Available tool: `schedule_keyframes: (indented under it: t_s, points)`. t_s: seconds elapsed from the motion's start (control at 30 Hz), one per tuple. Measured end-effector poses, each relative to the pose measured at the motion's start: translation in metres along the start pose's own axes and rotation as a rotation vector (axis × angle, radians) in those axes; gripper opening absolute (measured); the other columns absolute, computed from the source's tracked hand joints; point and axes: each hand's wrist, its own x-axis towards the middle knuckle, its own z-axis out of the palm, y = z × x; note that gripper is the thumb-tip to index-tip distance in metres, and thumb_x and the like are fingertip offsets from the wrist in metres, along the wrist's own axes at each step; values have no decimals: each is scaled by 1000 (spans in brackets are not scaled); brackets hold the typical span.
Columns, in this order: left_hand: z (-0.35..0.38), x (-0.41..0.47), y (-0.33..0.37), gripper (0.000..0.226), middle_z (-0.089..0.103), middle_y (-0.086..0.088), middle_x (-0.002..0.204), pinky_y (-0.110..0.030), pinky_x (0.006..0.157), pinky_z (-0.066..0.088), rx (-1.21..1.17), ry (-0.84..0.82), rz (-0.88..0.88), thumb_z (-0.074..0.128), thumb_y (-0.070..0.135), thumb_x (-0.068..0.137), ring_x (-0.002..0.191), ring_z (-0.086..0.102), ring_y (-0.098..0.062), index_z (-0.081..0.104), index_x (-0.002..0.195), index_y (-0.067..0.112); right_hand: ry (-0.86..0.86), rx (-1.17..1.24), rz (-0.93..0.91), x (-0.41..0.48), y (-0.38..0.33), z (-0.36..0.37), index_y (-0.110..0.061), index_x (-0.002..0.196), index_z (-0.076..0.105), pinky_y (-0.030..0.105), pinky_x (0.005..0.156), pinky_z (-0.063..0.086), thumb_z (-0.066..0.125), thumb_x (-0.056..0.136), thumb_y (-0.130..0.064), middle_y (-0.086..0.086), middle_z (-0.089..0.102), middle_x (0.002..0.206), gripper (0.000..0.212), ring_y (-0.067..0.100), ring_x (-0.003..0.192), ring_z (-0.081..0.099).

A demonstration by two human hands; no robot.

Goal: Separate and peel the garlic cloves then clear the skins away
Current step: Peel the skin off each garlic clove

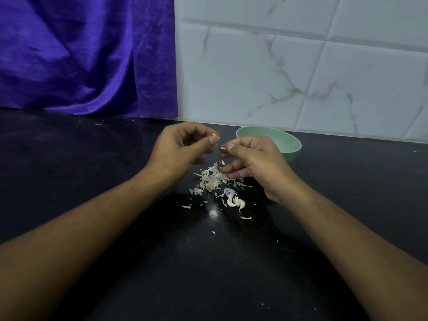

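Surface: black counter (92, 181), with a white tiled wall (301, 66) behind its back edge and a purple cloth (81, 54) hanging at the back left.
Left hand: my left hand (178, 149) is raised over the counter's middle. Thumb and forefinger pinch a pale scrap (215, 135); clove tip or skin, I cannot tell.
Right hand: my right hand (254, 158) is just beside the left. Thumb and forefinger pinch a skin flake (223, 148); the lower fingers curl loosely just above the skin pile (210, 179).
Garlic: the skin pile lies below and between both hands. One clove (238, 202) lies at the pile's near side, long axis roughly left to right, nearer my right hand.
Bowl: green bowl (291, 144) near the back edge, behind my right hand; contents not visible.
Next move (judgement): release both scraps, then bring the right hand down and toward me to the clove.
Obstruction: only loose skins lie in that path.
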Motion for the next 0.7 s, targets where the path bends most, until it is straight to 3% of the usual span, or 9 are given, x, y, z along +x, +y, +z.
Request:
schedule_keyframes:
  t_s: [0.17, 0.3, 0.47, 0.57, 0.7]
  points:
    - [0, -1, 2, 8, 75, -19, 96, -28, 65, 58, 9, -21, -15, 75, 11, 94, 82, 72, -16, 75, 102, 10, 75, -187, -117, 0, 3, -3, -6, 89, 73, 37, 62, 62, 74, 93, -9, 8, 74, 78, 6, 22, 66, 75]
    - [-1, 0, 0, 11, 76, -16, 94, -30, 65, 59, 48, -34, -5, 76, 11, 94, 82, 73, -19, 74, 104, 9, 125, -214, -164, -1, 2, -2, -6, 85, 69, 39, 60, 62, 82, 87, -15, 6, 72, 72, 16, 23, 63, 76]
    - [-2, -2, 1, 9, 78, -4, 86, -48, 73, 64, 243, -41, 95, 79, 18, 92, 83, 76, -29, 77, 101, 17, 87, -165, -228, -1, -4, -2, -11, 94, 74, 44, 66, 63, 79, 91, -14, 6, 74, 78, 6, 24, 66, 76]
    - [-2, -4, 2, 9, 78, 2, 83, -47, 75, 63, 315, -36, 139, 81, 20, 90, 79, 76, -16, 79, 100, 21, 83, -209, -262, -2, -3, 1, -13, 91, 75, 40, 64, 62, 77, 91, -12, 3, 74, 73, 2, 22, 65, 76]
    - [-2, -5, 6, 10, 77, 8, 81, -35, 73, 63, 380, -27, 195, 82, 21, 89, 75, 74, -6, 80, 99, 20, 111, -289, -282, -1, -2, 0, -16, 87, 77, 46, 65, 64, 76, 91, -12, 6, 76, 72, 6, 20, 63, 76]
